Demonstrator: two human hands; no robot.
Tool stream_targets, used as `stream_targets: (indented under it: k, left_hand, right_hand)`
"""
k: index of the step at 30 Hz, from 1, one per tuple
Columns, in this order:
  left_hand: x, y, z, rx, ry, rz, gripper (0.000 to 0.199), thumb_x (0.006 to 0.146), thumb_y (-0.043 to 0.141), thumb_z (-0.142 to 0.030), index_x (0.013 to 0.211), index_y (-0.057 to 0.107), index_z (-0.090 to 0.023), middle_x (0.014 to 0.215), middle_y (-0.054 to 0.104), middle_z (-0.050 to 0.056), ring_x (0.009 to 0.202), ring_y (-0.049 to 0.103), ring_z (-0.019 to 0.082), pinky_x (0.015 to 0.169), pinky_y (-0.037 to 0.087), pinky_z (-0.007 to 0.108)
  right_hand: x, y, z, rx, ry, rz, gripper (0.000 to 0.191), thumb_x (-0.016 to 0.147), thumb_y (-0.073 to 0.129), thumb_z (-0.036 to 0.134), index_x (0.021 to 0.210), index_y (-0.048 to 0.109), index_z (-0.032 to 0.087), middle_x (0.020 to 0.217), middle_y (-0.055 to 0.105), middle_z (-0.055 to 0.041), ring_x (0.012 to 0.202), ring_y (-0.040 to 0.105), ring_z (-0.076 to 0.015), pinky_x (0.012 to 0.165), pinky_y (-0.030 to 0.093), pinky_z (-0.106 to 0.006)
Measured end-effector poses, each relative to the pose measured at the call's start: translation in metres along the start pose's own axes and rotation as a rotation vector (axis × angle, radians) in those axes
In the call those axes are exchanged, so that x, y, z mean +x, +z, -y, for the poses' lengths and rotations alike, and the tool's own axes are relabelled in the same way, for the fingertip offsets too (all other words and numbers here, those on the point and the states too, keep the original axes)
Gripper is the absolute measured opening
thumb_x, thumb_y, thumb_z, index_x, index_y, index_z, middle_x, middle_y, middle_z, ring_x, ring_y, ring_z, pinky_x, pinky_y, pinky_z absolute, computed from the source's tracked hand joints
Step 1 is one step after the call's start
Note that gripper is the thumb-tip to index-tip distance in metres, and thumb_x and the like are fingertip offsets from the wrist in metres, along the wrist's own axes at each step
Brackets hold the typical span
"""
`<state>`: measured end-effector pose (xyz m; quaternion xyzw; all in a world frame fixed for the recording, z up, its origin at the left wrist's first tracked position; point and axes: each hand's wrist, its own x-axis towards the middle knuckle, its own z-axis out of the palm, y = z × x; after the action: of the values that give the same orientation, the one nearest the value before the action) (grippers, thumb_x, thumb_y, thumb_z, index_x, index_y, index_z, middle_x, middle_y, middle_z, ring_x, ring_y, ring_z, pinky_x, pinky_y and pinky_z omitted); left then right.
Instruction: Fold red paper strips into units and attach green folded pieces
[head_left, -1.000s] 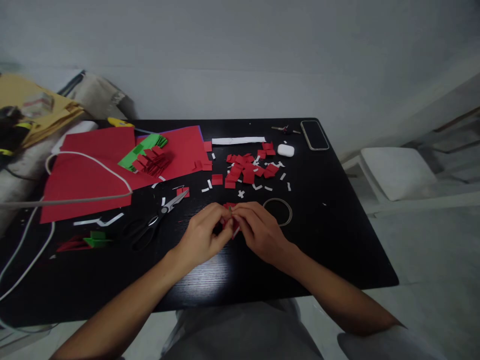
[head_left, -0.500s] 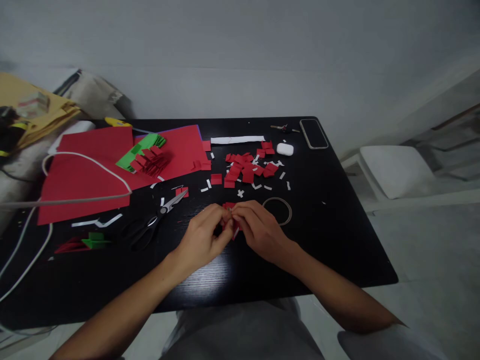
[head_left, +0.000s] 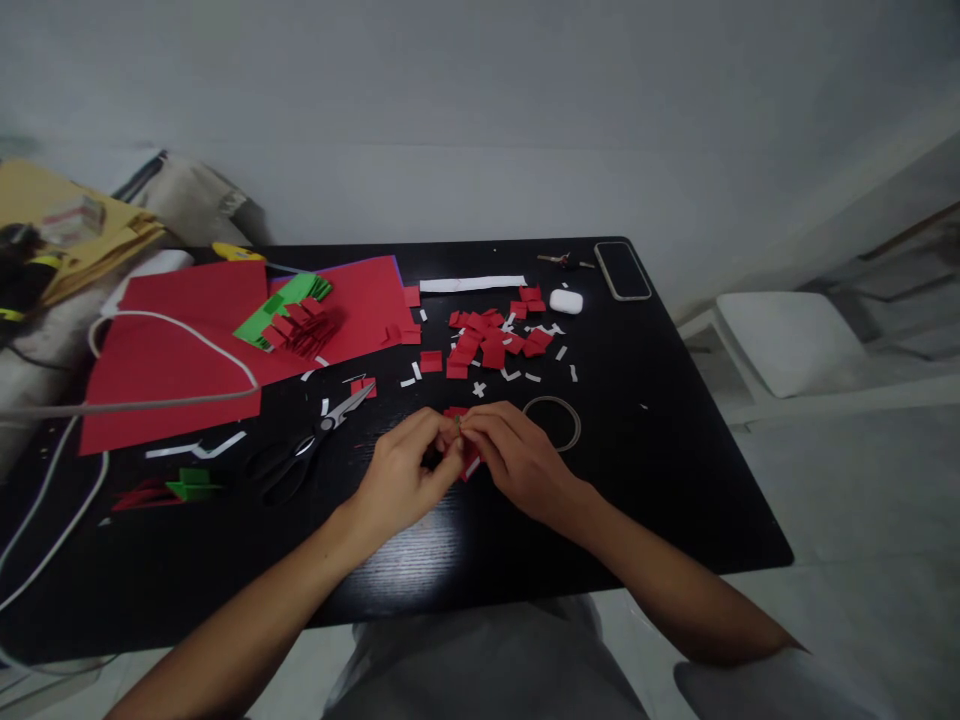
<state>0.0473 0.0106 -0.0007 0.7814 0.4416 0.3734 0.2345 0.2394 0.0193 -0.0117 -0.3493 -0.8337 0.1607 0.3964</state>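
Note:
Both hands meet low over the black table [head_left: 600,520]. My left hand [head_left: 409,465] is closed, thumb and fingers pinched on something small at the fingertips. My right hand [head_left: 521,455] is closed too, its fingertips touching the same spot. What they pinch is too small to name. A red folded paper piece [head_left: 471,462] shows beneath and between the fingers. Beyond the hands lies a loose pile of red folded pieces [head_left: 493,350] among white paper scraps [head_left: 479,390]. A thin wire coil [head_left: 576,425] rests just right of my right hand.
Open scissors [head_left: 328,422] lie left of my hands. Large red sheets [head_left: 172,370], a green and red paper bundle [head_left: 300,320] and a white cable [head_left: 187,322] cover the left side. A phone [head_left: 622,271], keys [head_left: 566,261] and a white case [head_left: 566,301] sit at the back right.
The view has shifted very slightly. Both hands stay together in nearly the same pose, with only small movement at the fingertips.

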Motion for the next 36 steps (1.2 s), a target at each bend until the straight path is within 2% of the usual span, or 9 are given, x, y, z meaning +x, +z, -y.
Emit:
stream_targets:
  k: [8,13,18,22,30,36]
  left_hand:
    - [0.0,0.0,0.004,0.025,0.051,0.034,0.01,0.094,0.056,-0.012,0.087,0.06,-0.019,0.079,0.063,0.0,0.068,0.061,0.013,0.064,0.049,0.025]
    - [0.0,0.0,0.003,0.024,0.023,0.031,0.01,0.094,0.058,-0.014,0.086,0.06,-0.019,0.077,0.062,0.0,0.066,0.06,0.012,0.061,0.048,0.024]
    - [0.002,-0.002,0.002,0.029,-0.012,0.005,0.008,0.093,0.06,-0.014,0.087,0.062,-0.018,0.075,0.063,-0.002,0.065,0.061,0.012,0.06,0.049,0.023]
    - [0.003,-0.002,0.001,0.046,0.011,-0.015,0.009,0.093,0.062,-0.014,0.085,0.061,-0.018,0.072,0.061,-0.003,0.063,0.059,0.011,0.057,0.046,0.021]
    - [-0.003,-0.001,0.0,0.11,0.0,0.075,0.011,0.095,0.06,-0.014,0.085,0.059,-0.019,0.075,0.06,-0.002,0.066,0.058,0.013,0.064,0.045,0.025]
    - [-0.003,-0.003,0.001,0.117,-0.047,0.15,0.01,0.094,0.059,-0.012,0.086,0.059,-0.019,0.074,0.06,-0.003,0.064,0.057,0.013,0.062,0.042,0.025]
  right_hand:
    - [0.002,0.0,0.0,-0.055,-0.04,0.023,0.018,0.106,0.046,0.011,0.105,0.062,0.017,0.099,0.072,-0.0107,0.095,0.068,-0.0211,0.087,0.062,-0.037]
    - [0.003,-0.002,0.001,-0.049,-0.024,0.029,0.017,0.106,0.046,0.01,0.104,0.062,0.017,0.099,0.071,-0.0106,0.095,0.068,-0.0213,0.087,0.062,-0.038]
    - [0.001,-0.001,0.0,-0.03,-0.016,-0.023,0.015,0.106,0.05,0.013,0.11,0.063,0.019,0.104,0.073,-0.0096,0.098,0.07,-0.0208,0.09,0.063,-0.038]
    - [0.001,0.0,0.003,-0.062,-0.038,-0.039,0.014,0.104,0.053,0.009,0.111,0.063,0.015,0.104,0.074,-0.0121,0.098,0.071,-0.0216,0.09,0.064,-0.038]
    - [0.001,-0.003,0.01,-0.195,-0.079,0.089,0.021,0.104,0.047,0.005,0.11,0.065,0.012,0.106,0.073,-0.0141,0.103,0.069,-0.0245,0.096,0.063,-0.041]
    - [0.002,-0.006,0.009,-0.356,-0.112,0.263,0.022,0.103,0.046,0.005,0.101,0.067,0.009,0.096,0.072,-0.0138,0.094,0.068,-0.0259,0.085,0.063,-0.041]
